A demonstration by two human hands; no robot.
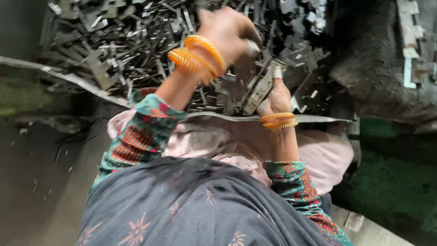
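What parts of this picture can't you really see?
Head view:
- Left hand: motion-blurred; its fingertips and whatever they touch are unclear.
- Right hand: holds a flat metal piece; its lower end is hidden among scrap.
- Pile of metal pieces: cut off by the top edge.
- Lap: covered by cloth.

The heap of flat strips and brackets [136, 50] at the far side is dull grey metal, matt, with a few pale edges catching light. The piece [259, 91] in the right hand [275, 98] is the same worn metal, slightly scuffed. Bangles [198, 57] on the left wrist look like glossy orange plastic or glass; those on the right wrist [277, 120] shine like gold-coloured metal. The sleeves [141, 136] are printed woven cloth, and the dark shawl [191, 205] near the camera is soft matt fabric.
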